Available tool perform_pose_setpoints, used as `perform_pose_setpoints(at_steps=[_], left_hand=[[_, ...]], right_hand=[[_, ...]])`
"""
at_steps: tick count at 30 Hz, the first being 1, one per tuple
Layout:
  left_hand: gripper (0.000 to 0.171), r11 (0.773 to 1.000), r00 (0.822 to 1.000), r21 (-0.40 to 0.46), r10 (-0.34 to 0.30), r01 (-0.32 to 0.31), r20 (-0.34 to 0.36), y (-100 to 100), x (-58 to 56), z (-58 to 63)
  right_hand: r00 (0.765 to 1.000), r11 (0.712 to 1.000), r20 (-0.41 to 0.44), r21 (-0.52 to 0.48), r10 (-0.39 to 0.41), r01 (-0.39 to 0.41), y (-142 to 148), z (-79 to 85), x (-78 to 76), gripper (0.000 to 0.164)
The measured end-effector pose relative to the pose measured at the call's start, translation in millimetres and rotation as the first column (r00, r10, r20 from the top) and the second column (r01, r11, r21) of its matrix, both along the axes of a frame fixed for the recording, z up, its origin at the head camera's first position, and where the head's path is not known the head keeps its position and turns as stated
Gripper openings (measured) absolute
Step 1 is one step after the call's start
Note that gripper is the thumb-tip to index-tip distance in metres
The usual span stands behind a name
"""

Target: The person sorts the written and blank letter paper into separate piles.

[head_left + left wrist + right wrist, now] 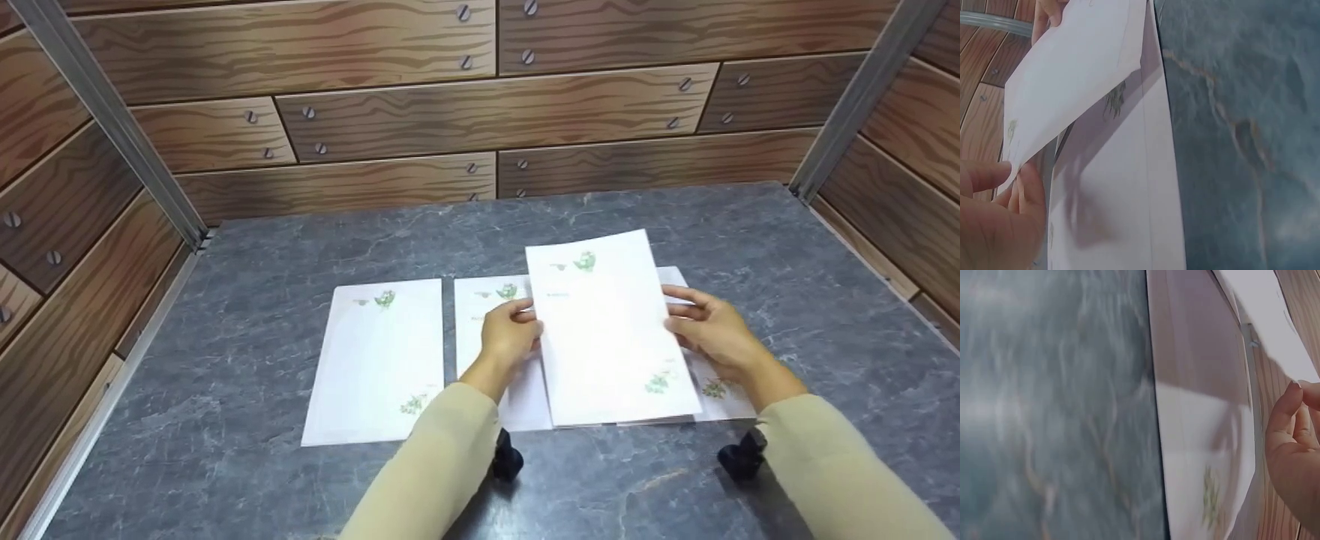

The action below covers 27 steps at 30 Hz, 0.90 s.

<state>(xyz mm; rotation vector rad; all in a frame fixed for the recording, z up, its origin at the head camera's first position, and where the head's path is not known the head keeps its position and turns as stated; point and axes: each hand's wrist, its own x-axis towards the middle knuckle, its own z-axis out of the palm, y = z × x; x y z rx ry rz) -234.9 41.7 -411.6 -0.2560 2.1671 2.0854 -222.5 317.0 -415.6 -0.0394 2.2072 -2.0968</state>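
A white sheet of paper point(607, 337) with green leafy prints at its top and bottom right is held up between both hands. My left hand point(508, 339) pinches its left edge between thumb and fingers. On the opposite edge, the right hand point(709, 330) pinches it the same way. Beneath it lie a middle sheet point(529, 409) and a right sheet point(724, 401), both partly covered by it. In the left wrist view, the raised sheet point(1072, 73) slants above the sheet below point(1117, 185). The right wrist view has the right thumb and fingers point(1286, 416) at the paper's edge.
Another white sheet point(379, 360) with similar prints lies flat at the left, a narrow gap from the middle one. All rest on a dark grey marbled tabletop point(247, 300). Wood-patterned walls point(390, 120) with metal corner posts point(120, 127) enclose the back and sides.
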Motion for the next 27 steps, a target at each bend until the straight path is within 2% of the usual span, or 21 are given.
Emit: perform_pose_setpoints(at_steps=[12, 17, 27], left_hand=[[0.035, 0.999, 0.999, 0.033, -0.037, 0.038, -0.013, 25, 5.4, 0.8], [0.035, 0.997, 0.998, 0.046, -0.069, 0.069, 0.001, 33, 7.4, -1.7], [0.040, 0.996, 0.997, 0.050, -0.081, 0.080, 0.013, 48, 13.0, -5.1]], right_hand=[[0.999, 0.993, 0.012, 0.115, -0.038, 0.037, 28, 0.1, 5.7, 0.060], [0.998, 0.992, 0.020, 0.114, -0.064, 0.061, 36, -0.2, 6.9, 0.059], [0.996, 0.990, -0.009, 0.113, -0.086, 0.086, 50, -1.7, 10.0, 0.047]])
